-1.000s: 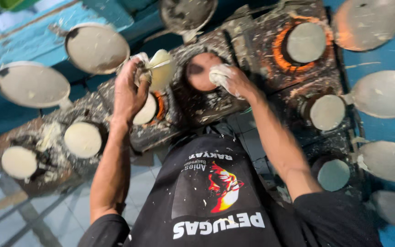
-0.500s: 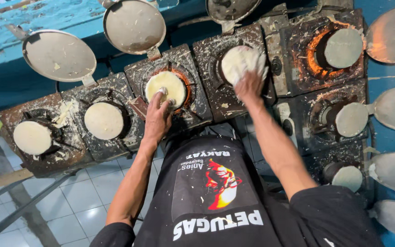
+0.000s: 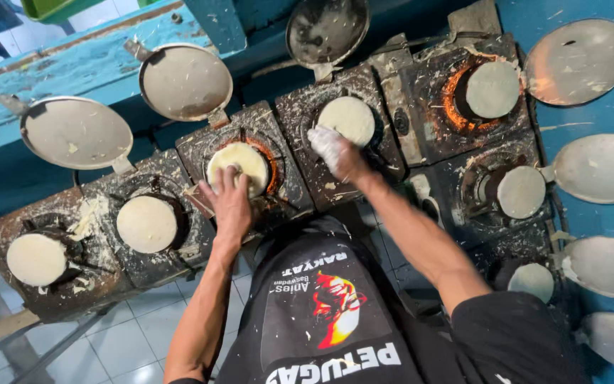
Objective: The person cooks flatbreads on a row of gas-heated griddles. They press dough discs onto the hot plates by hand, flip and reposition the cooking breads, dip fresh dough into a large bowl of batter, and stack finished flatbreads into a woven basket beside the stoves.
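Head view: right hand (image 3: 337, 153) now beside dough round (image 3: 347, 119).

Black short-sleeved shirt under a black apron (image 3: 328, 313) — white lettering, a red-and-white emblem (flame-like) — forearms bare.

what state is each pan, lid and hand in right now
left hand: open, fingers on the pale batter round
right hand: batter-coated, beside the white round in the next pan
round grey metal lids: flipped open
top right burner: glowing orange
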